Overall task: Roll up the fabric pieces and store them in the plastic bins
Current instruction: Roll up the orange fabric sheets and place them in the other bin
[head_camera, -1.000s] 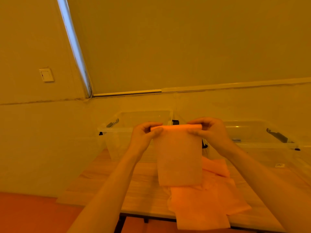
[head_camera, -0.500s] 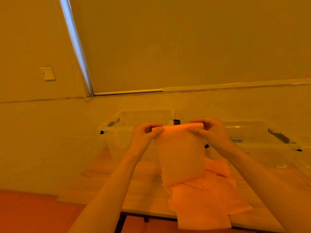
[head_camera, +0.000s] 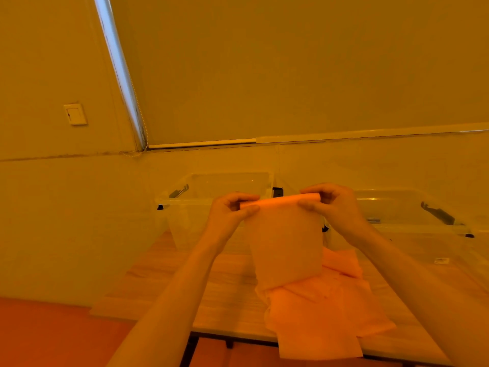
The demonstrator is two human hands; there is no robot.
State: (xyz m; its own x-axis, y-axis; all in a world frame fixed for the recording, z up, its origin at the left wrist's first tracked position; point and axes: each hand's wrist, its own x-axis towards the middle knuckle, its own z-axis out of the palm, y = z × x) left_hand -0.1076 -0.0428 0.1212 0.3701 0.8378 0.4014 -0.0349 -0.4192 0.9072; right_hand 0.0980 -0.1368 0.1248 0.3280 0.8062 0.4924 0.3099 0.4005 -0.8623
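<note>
A clear left bin stands at the back of the wooden surface, and in front of it the left hand pinches one end of the rolled top edge of a fabric piece with curled fingers. The right hand pinches the other end likewise, so the sheet hangs down to the pile of fabric pieces lying on the surface. The right bin stands behind that hand.
</note>
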